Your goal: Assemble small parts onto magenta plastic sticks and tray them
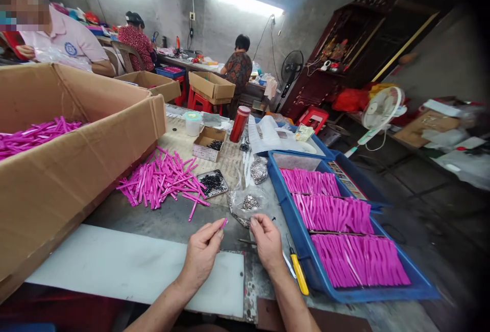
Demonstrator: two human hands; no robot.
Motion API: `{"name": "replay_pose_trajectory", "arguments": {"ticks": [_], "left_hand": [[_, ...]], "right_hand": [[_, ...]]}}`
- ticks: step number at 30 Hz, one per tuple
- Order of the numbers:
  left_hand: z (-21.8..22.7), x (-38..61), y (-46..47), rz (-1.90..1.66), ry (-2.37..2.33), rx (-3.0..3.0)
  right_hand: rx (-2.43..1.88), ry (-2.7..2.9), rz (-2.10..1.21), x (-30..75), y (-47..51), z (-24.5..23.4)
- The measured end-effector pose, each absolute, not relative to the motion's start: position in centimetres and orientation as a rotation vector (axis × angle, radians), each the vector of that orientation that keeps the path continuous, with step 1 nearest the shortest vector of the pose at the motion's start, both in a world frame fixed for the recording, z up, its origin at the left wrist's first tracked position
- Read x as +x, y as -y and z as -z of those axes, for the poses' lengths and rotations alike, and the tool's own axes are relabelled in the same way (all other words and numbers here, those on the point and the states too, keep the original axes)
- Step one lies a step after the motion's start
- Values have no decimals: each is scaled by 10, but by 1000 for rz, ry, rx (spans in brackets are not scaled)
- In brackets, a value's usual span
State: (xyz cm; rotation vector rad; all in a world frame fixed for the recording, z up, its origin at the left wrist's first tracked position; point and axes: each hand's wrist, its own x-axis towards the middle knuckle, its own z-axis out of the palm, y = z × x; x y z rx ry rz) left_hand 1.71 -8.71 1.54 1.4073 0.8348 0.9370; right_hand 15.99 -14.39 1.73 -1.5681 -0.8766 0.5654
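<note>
My left hand (202,250) pinches a short pink plastic stick (224,222) between thumb and fingers, just above the grey table. My right hand (267,240) is close beside it, fingers curled in a pinch; what it holds is too small to make out. Ahead of both hands lies a loose pile of pink sticks (163,179), a small tray of black parts (213,183) and a clear bag of shiny metal bits (250,202). To the right a blue tray (291,219) holds three neat rows of pink sticks (333,213).
A large cardboard box (76,168) with more pink sticks fills the left. A yellow-handled screwdriver (298,270) lies by my right wrist. A red flask (239,123), small carton (209,143) and white cup (192,123) stand further back. Three people sit at tables beyond.
</note>
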Motion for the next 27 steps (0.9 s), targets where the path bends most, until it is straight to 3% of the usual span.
{"name": "replay_pose_trajectory", "arguments": {"ticks": [13,27], "left_hand": [[-9,21,77,-764,-887,1022],[-13,22,78,-777,-882,1013]], "right_hand": [[-2260,1804,-113,179,176,-6],[-2189,1916,-50,185,176,3]]}}
